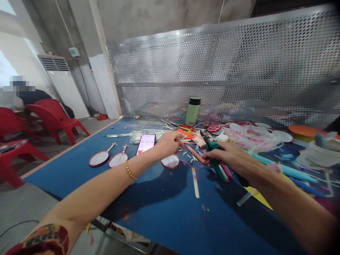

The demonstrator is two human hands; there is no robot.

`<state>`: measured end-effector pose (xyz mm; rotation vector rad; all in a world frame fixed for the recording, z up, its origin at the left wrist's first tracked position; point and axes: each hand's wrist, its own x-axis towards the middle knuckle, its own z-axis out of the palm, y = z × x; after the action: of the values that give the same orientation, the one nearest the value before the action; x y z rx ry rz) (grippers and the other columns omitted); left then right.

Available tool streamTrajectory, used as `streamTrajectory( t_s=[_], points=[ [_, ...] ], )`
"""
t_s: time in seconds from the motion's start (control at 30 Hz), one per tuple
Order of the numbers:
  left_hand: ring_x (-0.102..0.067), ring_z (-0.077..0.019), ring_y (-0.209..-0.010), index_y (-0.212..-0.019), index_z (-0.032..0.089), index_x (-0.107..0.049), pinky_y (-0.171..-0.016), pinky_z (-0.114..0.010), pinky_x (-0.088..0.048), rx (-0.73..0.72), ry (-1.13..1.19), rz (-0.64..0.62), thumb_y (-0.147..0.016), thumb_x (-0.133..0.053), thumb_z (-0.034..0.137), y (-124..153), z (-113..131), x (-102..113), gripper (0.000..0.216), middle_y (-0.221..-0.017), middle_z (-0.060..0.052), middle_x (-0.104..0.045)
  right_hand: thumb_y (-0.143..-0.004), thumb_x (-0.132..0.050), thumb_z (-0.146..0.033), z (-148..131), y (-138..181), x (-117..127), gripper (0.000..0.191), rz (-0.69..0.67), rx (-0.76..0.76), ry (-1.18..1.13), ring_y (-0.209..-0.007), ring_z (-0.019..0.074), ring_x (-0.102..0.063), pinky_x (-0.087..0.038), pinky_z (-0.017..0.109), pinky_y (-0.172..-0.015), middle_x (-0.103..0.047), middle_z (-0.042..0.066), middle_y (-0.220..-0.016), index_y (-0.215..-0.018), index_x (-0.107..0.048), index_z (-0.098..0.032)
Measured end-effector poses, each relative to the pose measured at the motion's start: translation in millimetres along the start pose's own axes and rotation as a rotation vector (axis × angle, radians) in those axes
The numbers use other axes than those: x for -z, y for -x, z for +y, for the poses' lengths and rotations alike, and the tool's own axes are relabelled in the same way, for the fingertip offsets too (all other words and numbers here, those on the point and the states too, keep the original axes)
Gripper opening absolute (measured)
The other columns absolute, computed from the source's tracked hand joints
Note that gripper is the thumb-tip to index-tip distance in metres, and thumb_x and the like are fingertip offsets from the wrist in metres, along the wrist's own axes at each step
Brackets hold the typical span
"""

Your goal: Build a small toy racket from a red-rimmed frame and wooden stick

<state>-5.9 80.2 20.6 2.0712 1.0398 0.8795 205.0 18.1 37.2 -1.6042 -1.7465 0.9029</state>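
Note:
My left hand [170, 143] is closed in a pinch above the table, near orange scissor handles [187, 134] and small wooden pieces [196, 140]. Whatever its fingertips hold is too small to make out. My right hand [225, 154] wraps around pliers with green handles [218, 166], their dark jaws pointing up and away. Just below my left hand lies a round white disc [170, 162] with a red rim. A craft stick [196, 184] with an orange end rests nearer to me, and an orange marker-like piece [195, 154] lies between my hands.
Two red-rimmed discs with stick handles [99, 158] lie at left beside a phone [146, 143] showing a timer. A green bottle [193, 111] stands at the back before a perforated metal screen [212, 71]. Plastic bags [249, 136] and a plastic tub [317, 154] crowd the right.

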Motion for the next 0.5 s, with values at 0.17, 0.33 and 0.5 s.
streamTrajectory(
  t_s=[0.17,0.33,0.5],
  points=[
    [-0.063,-0.0086,-0.049,-0.107,0.008,-0.059,-0.048,-0.020,-0.046,0.076,0.208,-0.057,-0.086,-0.043,0.000,3.3,7.5,7.1,0.027,-0.083,-0.008,-0.075,-0.072,-0.063,-0.034,3.4,8.4,9.5,0.018,0.038,0.014,0.065,-0.069,0.0213,-0.067,-0.050,0.030,-0.061,-0.072,0.008,-0.073,-0.075,-0.068,-0.018],
    [-0.064,-0.0074,-0.047,-0.089,0.011,-0.056,-0.043,-0.017,-0.044,0.127,0.300,-0.053,-0.096,-0.049,0.011,5.7,15.6,6.6,0.011,-0.085,-0.010,-0.075,-0.073,-0.060,-0.037,4.8,11.1,1.7,0.020,0.009,0.052,0.141,-0.068,0.0213,-0.064,-0.045,0.031,-0.060,-0.070,0.006,-0.071,-0.075,-0.068,-0.019],
    [-0.059,-0.0056,-0.041,-0.086,0.011,-0.057,-0.039,-0.017,-0.039,0.131,0.308,-0.014,-0.097,-0.050,0.010,8.8,24.4,4.0,0.013,-0.079,-0.007,-0.074,-0.077,-0.058,-0.039,-0.5,17.9,-6.3,0.022,0.002,0.158,0.227,-0.069,0.0190,-0.057,-0.038,0.031,-0.063,-0.065,0.002,-0.070,-0.066,-0.060,-0.020]
  ],
)
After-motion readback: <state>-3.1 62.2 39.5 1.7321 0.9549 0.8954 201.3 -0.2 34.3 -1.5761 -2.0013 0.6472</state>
